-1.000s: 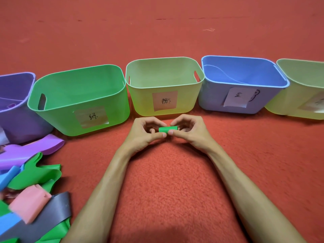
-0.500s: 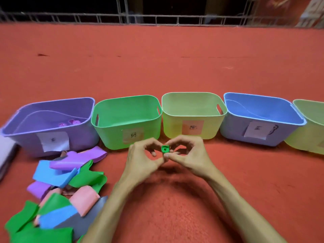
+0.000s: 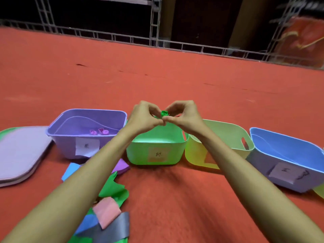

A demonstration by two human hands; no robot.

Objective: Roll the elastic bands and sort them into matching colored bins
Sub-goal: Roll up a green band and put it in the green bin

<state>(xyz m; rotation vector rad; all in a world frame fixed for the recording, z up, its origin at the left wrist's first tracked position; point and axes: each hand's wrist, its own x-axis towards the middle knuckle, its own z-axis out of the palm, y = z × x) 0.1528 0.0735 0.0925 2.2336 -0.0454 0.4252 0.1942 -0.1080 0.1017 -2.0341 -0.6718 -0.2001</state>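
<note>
The left hand point(image 3: 143, 116) and right hand point(image 3: 184, 114) meet over the green bin point(image 3: 156, 153), their curled fingers point(image 3: 172, 109) and thumbs pinching a tightly rolled green band point(image 3: 164, 113) between them. The green bin stands on the red carpet point(image 3: 175, 199) between a purple bin point(image 3: 70, 146) and a yellow-green bin point(image 3: 233, 134). Loose bands point(image 3: 108, 207) lie piled at the carpet's near left edge.

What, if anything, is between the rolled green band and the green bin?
Nothing visible. The left hand and right hand pinch the green roll above the green bin, whose open top is uncovered in this view.
</note>
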